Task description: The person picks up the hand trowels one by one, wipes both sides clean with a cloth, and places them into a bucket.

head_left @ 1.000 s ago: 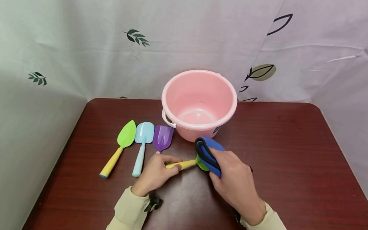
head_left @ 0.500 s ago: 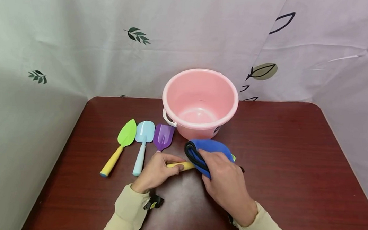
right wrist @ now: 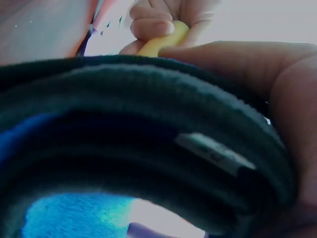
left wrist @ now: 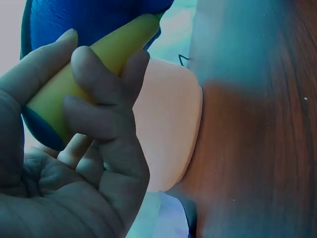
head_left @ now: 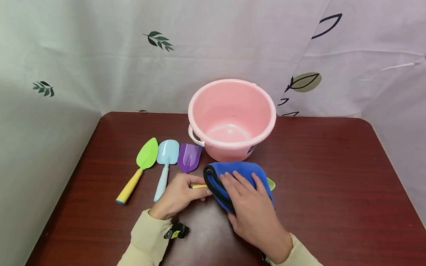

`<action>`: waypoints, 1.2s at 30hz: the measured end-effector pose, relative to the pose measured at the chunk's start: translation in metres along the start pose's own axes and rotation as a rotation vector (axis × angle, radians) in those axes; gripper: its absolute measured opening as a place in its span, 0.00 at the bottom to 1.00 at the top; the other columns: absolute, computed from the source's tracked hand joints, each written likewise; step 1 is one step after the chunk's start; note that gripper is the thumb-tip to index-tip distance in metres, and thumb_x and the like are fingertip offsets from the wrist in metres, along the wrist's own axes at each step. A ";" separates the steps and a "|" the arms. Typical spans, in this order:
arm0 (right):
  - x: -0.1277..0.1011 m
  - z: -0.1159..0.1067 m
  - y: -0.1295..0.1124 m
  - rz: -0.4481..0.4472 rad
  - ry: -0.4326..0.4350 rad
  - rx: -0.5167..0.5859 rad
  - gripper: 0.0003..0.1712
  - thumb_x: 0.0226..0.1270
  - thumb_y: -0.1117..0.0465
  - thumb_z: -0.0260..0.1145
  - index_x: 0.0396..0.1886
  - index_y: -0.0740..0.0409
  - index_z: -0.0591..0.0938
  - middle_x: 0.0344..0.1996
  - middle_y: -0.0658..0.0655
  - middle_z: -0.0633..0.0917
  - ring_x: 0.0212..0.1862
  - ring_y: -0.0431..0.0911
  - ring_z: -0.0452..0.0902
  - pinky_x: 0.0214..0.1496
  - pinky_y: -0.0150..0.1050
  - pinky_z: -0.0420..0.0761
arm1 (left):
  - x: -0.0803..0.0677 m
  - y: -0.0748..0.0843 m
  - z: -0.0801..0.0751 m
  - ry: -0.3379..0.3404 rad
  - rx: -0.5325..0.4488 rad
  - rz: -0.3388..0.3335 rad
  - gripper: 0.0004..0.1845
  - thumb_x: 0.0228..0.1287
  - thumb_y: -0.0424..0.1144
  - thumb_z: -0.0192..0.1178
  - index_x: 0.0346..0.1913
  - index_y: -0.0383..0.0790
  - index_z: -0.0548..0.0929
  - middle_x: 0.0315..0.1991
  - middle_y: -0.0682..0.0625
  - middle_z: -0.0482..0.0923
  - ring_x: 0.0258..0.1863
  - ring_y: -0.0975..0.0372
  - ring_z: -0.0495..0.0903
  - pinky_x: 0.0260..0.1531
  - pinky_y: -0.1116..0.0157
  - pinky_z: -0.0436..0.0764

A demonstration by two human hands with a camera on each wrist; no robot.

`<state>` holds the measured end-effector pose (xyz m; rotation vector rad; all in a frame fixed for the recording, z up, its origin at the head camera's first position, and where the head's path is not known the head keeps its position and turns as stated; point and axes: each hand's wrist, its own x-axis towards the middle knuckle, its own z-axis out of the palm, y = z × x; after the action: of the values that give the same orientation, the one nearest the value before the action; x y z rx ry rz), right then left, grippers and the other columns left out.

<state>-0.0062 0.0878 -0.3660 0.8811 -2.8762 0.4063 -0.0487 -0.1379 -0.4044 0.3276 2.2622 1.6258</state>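
Observation:
My left hand grips the yellow handle of a toy spade lying on the dark red table. My right hand holds a folded blue cloth down over the spade's green head, fingers spread on top. Only a green tip shows past the cloth. In the left wrist view my fingers curl round the yellow handle, which runs up into the blue cloth. The right wrist view is filled by the cloth's dark folded edge, with the yellow handle beyond it.
A pink bucket stands just behind the cloth, nothing seen inside. To its left lie three toy spades: green with a yellow handle, light blue and purple. Curtains hang behind and beside the table.
My right hand has slid the blue cloth leftward along the spade toward the handle, and it now lies flatter over the green head. My left hand has kept its hold.

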 end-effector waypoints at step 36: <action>0.002 0.005 0.000 0.168 -0.082 0.038 0.34 0.54 0.78 0.69 0.64 0.66 0.78 0.66 0.69 0.74 0.71 0.63 0.66 0.66 0.72 0.62 | 0.004 0.010 -0.011 -0.031 -0.158 -0.108 0.13 0.64 0.38 0.69 0.46 0.30 0.89 0.34 0.32 0.86 0.25 0.61 0.85 0.32 0.61 0.86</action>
<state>-0.0079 0.0849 -0.3706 0.6788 -3.0390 0.4527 -0.0568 -0.1429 -0.3920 0.1861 2.0751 1.7175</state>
